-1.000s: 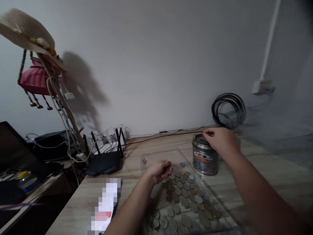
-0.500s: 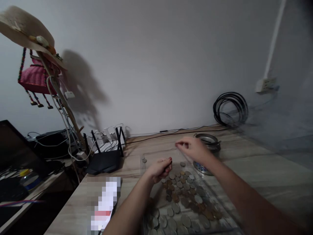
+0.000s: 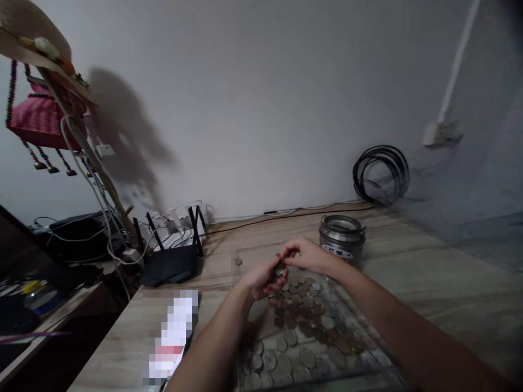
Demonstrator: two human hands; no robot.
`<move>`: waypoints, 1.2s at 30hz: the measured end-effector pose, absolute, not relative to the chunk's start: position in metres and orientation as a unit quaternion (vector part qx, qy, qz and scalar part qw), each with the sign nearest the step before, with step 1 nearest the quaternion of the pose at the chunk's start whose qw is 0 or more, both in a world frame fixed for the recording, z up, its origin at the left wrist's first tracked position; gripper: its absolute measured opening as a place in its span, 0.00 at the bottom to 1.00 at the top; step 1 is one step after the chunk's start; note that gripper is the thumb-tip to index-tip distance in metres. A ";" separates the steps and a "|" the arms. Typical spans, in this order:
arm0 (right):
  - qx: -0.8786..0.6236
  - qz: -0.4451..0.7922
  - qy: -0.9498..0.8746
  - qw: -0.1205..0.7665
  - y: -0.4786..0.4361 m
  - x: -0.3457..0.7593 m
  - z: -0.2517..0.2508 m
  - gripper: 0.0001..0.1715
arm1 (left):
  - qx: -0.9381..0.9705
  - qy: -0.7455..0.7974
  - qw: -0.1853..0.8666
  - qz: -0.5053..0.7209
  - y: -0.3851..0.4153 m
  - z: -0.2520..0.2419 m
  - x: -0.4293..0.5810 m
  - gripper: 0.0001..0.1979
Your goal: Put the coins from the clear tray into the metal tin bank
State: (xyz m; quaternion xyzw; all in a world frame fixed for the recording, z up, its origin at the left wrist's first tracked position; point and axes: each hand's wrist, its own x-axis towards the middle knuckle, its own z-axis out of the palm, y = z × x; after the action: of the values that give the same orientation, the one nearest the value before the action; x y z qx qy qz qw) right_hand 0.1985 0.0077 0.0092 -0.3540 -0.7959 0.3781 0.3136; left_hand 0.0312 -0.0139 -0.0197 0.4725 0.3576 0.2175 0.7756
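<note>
Over the far end of a clear flat tray [image 3: 379, 356] holding several loose coins [image 3: 304, 332], my two hands meet. My left hand [image 3: 261, 277] is curled shut around a few coins. My right hand [image 3: 306, 255] pinches with thumb and fingertips at a coin [image 3: 280, 269] in the left hand. Just behind my right hand stands a small metal tin [image 3: 342, 238] with a printed label and an open top.
The wooden table [image 3: 429, 288] reaches back to a white wall. A black router [image 3: 169, 261] and tangled cables sit at the left, beside a stand with a straw hat [image 3: 28, 32] and a pink bag. A black cable coil [image 3: 382, 174] leans on the wall.
My right hand has left the top of the tin and swung left to meet my left hand. The view has tilted slightly; the left hand stayed over the tray.
</note>
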 end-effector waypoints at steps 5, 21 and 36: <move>-0.380 0.405 -0.787 0.268 0.005 0.192 0.004 0.15 | 0.483 0.376 0.757 0.229 -0.014 -0.022 0.031 0.24; -0.726 -0.074 -0.562 0.389 0.011 0.293 0.052 0.11 | 0.480 0.393 0.702 0.351 -0.017 -0.016 0.032 0.12; -0.443 0.085 -0.784 0.427 0.000 0.218 0.031 0.15 | 0.520 0.420 0.660 0.343 -0.016 -0.017 0.031 0.26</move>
State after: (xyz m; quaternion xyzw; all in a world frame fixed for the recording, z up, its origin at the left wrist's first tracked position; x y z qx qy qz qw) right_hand 0.2179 -0.0003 0.0315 -0.4428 -0.7836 0.0855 0.4273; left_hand 0.0309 -0.0161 -0.0171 0.5201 0.4204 0.3430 0.6596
